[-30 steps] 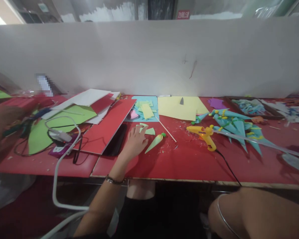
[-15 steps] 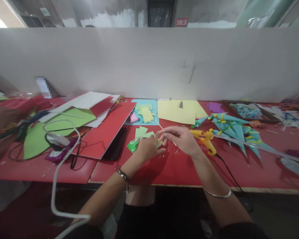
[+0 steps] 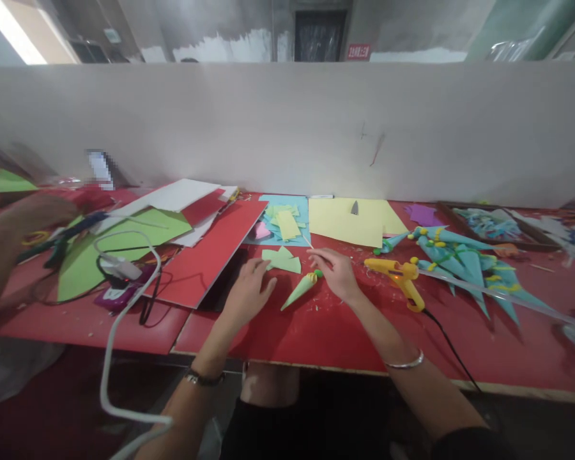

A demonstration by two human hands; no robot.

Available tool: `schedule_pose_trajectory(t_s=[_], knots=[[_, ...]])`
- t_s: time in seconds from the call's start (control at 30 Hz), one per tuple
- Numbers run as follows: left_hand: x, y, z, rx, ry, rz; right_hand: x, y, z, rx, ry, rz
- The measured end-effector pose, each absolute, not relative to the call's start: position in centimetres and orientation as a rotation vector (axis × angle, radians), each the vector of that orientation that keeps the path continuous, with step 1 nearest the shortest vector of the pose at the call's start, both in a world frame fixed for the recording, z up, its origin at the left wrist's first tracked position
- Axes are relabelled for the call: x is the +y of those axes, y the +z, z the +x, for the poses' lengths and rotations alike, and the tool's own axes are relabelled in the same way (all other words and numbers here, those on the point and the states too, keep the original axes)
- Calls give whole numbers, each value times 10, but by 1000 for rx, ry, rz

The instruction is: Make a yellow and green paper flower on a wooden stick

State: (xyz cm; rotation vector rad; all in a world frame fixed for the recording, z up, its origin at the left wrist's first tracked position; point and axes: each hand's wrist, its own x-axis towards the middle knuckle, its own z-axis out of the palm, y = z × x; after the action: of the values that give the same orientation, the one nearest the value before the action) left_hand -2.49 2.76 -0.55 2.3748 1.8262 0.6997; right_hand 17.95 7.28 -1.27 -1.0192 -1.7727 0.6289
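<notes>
A pale green paper cone [image 3: 298,292] lies on the red tabletop between my hands. Its narrow end points toward me at the left, and yellow and green trim sits at the wide end. My left hand [image 3: 249,287] is left of the cone with spread fingers and nothing visible in it. Just beyond the cone's wide end, my right hand [image 3: 336,273] pinches a thin pale stick [image 3: 308,241], whose tip points away from me. Light green paper pieces [image 3: 282,260] lie past the cone, close to my left fingertips.
A yellow glue gun [image 3: 397,276] with a lit orange light lies at right, beside turquoise cones [image 3: 460,255]. Coloured paper scraps [image 3: 287,223] and a yellow sheet [image 3: 340,220] lie behind. Left are a red board [image 3: 211,255], a white cable [image 3: 108,358] and another person's arm [image 3: 9,243].
The cone now lies on the table, clear of both hands. My left hand has drawn away to the left and spread. A shiny green item near it no longer shows.
</notes>
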Motion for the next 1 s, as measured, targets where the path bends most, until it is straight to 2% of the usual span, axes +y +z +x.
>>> schedule_pose_trajectory(t_s=[0.1,0.2,0.37,0.5,0.73,1.0], knots=[[28,-17,-38,1922,818,2407,74,-19,180,-1794,602,-1019],[24,-27,-43,2012,781,2410,73,-20,180,-1789,606,-1030],[12,-31,-43,2529,501,2313,72,-21,181,-1825,606,-1030],[15,-25,-41,2717,258,2119,73,-23,182,-1833,603,-1031],[42,-20,-50,2632,127,1957,72,-23,182,-1869,611,-1045],[60,-14,-62,2412,289,1734,72,-23,180,-1902,614,-1024]])
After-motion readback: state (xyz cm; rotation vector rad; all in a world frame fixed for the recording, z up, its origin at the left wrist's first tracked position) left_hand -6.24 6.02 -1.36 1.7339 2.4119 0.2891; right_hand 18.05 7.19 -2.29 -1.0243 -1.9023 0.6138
